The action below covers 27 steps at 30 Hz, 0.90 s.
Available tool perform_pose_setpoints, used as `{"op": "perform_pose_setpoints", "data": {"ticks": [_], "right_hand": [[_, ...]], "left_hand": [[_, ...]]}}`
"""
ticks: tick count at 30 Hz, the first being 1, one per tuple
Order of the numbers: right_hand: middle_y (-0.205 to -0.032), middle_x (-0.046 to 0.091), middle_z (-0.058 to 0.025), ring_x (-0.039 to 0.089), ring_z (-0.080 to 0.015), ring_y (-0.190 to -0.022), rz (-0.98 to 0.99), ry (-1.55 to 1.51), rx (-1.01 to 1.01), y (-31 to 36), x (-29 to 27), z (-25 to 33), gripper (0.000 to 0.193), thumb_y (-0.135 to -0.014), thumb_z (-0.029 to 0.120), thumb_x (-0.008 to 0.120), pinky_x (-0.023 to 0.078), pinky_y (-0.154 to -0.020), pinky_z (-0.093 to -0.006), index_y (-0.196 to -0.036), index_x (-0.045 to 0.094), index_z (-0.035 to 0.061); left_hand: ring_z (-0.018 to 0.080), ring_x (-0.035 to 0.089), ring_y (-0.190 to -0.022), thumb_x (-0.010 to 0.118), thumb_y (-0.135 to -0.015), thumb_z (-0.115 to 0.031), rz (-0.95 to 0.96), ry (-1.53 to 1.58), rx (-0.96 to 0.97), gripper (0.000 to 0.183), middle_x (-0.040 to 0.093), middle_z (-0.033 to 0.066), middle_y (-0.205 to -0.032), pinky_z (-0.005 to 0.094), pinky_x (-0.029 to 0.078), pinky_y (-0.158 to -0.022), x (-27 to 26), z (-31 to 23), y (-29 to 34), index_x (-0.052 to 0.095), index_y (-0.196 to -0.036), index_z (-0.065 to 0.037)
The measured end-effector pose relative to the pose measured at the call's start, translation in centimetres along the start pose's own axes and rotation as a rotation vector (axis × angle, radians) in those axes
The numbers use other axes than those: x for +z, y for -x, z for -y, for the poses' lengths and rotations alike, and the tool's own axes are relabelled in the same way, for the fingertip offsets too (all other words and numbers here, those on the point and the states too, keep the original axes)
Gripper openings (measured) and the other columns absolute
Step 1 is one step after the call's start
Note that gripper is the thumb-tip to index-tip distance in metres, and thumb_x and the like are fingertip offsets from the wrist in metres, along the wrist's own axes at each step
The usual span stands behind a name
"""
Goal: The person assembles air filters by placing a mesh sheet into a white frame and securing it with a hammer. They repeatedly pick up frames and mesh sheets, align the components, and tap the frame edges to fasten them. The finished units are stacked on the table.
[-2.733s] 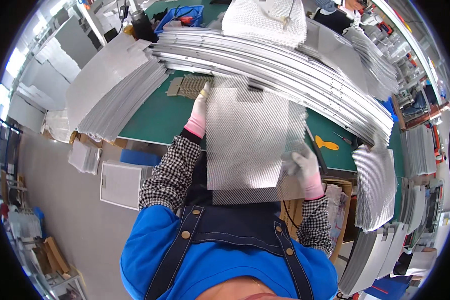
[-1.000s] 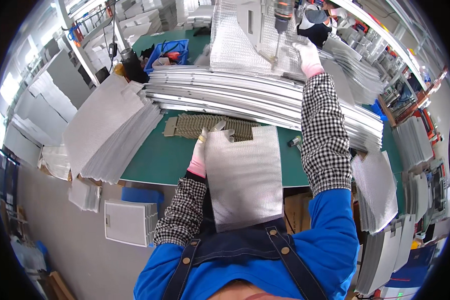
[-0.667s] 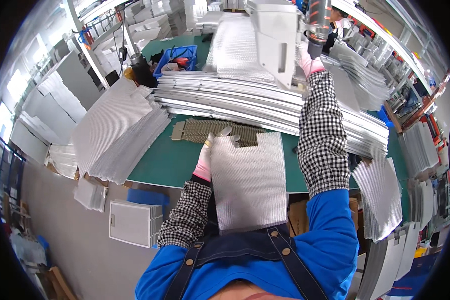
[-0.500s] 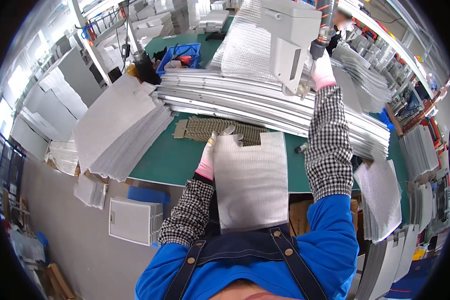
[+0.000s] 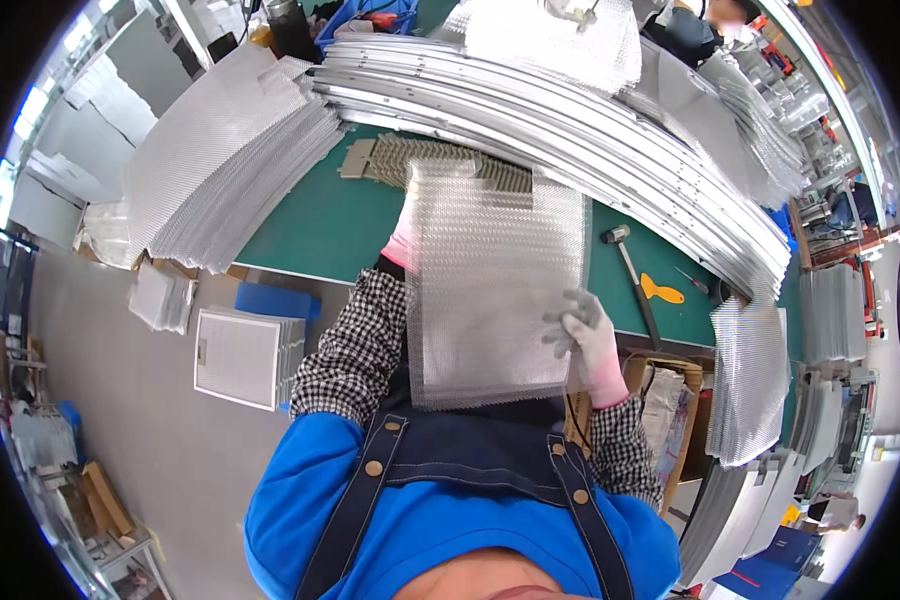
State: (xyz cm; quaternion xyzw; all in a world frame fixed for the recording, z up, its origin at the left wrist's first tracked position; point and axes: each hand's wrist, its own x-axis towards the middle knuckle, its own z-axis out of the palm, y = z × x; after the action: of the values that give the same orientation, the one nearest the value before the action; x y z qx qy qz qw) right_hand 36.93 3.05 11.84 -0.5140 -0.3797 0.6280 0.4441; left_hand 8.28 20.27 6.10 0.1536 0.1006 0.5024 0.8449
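Note:
A silvery metal mesh sheet with a notch in its far edge is held up in front of my body, over the table's near edge. My left hand, in a white and pink glove, is closed on its left side; the fingers are mostly behind the mesh. My right hand, in a white glove with grey fingertips, is at the sheet's lower right edge with fingers apart. Whether it presses on the mesh cannot be told. Just beyond the sheet lies a row of beige-grey slotted metal pieces.
Long metal profiles are piled across the green table. A mesh stack stands left. At right lie a hammer, a yellow scraper and more mesh sheets. An open cardboard box sits below the edge.
My right hand has come back from the grey hanging device to the sheet's right edge. The view has tipped down, and the hammer and scraper have come into sight.

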Motion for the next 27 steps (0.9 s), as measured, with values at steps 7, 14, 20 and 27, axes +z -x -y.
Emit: {"op": "perform_pose_setpoints", "data": {"ticks": [7, 14, 20, 27], "right_hand": [[-0.113, 0.067, -0.0229, 0.071, -0.021, -0.077, -0.019, 0.018, 0.042, 0.6, -1.0, -1.0, 0.053, -0.091, -0.001, 0.053, 0.059, -0.054, -0.0248, -0.141, 0.039, -0.0082], [-0.11, 0.068, -0.0216, 0.072, -0.0225, -0.08, -0.039, 0.033, 0.08, 1.2, -1.2, -0.6, 0.054, -0.091, 0.001, 0.054, 0.059, -0.056, -0.0265, -0.142, 0.04, -0.0066], [-0.112, 0.07, -0.0177, 0.072, -0.0231, -0.085, 0.133, 0.629, 0.065, -0.9, -6.0, 3.5, 0.04, -0.091, 0.017, 0.068, 0.059, -0.072, -0.0349, -0.125, 0.062, -0.003], [-0.118, 0.069, -0.025, 0.064, -0.0378, -0.115, -1.09, 1.125, -0.68, -14.4, -25.2, 22.1, 0.056, -0.089, 0.037, 0.068, 0.05, -0.098, -0.0445, -0.131, 0.058, 0.0011]], "left_hand": [[0.0352, 0.061, -0.113, 0.042, -0.086, -0.085, 0.041, 0.038, 0.023, 0.107, 0.056, 0.0263, -0.135, 0.0526, 0.055, -0.096, 1.9, 0.1, 1.0, 0.033, -0.154, -0.004], [0.0319, 0.061, -0.114, 0.048, -0.087, -0.081, 0.057, -0.024, 0.016, 0.103, 0.059, 0.0211, -0.132, 0.0484, 0.053, -0.098, 1.6, 0.3, 0.5, 0.036, -0.153, -0.003], [0.0304, 0.06, -0.113, 0.053, -0.089, -0.075, 0.046, -0.063, 0.032, 0.094, 0.062, 0.0185, -0.127, 0.0489, 0.052, -0.097, 0.9, 0.0, 0.8, 0.042, -0.149, -0.005], [0.0289, 0.057, -0.104, 0.054, -0.087, -0.077, 0.114, -0.193, 0.085, 0.095, 0.056, 0.0203, -0.12, 0.0437, 0.052, -0.093, 1.8, 0.3, 0.3, 0.04, -0.146, -0.003]]}}
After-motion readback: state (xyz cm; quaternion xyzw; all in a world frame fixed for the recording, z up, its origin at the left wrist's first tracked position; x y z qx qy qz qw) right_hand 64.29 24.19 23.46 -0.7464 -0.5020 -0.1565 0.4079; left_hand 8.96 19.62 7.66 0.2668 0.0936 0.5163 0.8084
